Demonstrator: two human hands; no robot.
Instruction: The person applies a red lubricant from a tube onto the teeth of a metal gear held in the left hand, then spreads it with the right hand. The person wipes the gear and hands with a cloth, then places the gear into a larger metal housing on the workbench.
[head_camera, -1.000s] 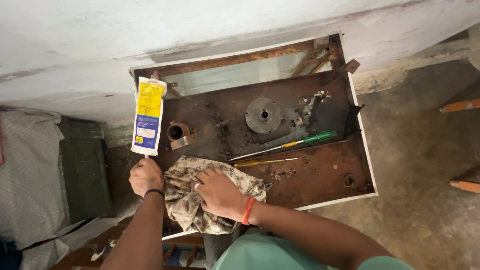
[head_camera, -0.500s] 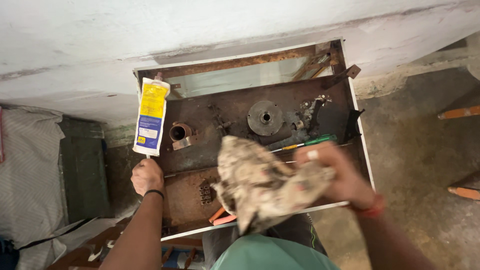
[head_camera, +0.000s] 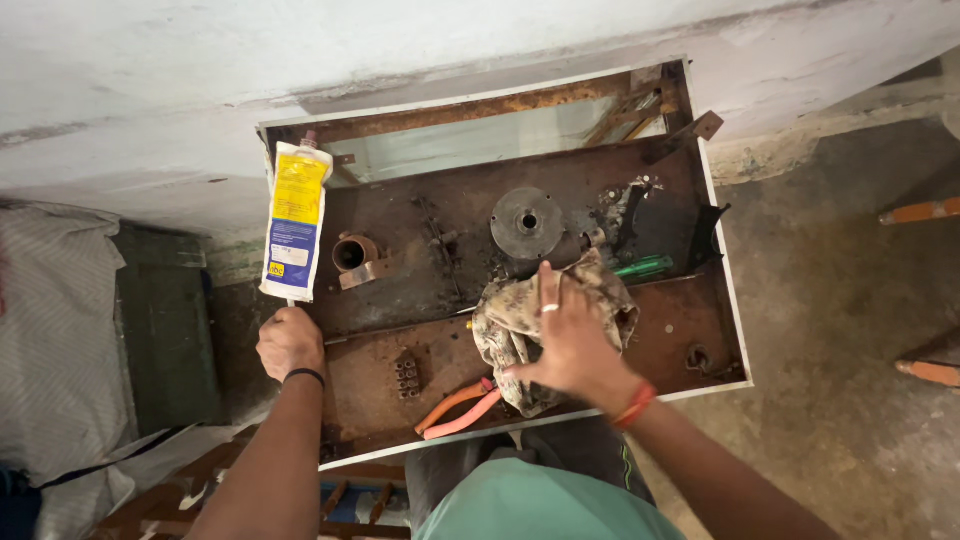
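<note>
My left hand (head_camera: 290, 342) grips the bottom of a white, yellow and blue squeeze pouch (head_camera: 294, 222) and holds it upright at the left edge of a rusty open metal casing (head_camera: 690, 300). My right hand (head_camera: 570, 340), with a ring and an orange wristband, presses a dirty patterned rag (head_camera: 520, 320) flat on the casing's lower plate. Orange-handled pliers (head_camera: 455, 408) poke out from under the rag at its lower left. A green-handled screwdriver (head_camera: 645, 267) lies partly hidden behind the rag. A round metal hub (head_camera: 527, 222) sits above my right hand.
A short rusty pipe stub (head_camera: 352, 252) stands near the pouch. A small black terminal block (head_camera: 406, 375) lies on the lower plate. A white wall (head_camera: 400, 50) runs behind the casing. Grey cloth (head_camera: 50, 340) lies at left, concrete floor (head_camera: 850, 350) at right.
My right hand lifted the rag off the left part of the plate, carried it right and set it down near the middle, uncovering the pliers. The left hand and pouch stayed put.
</note>
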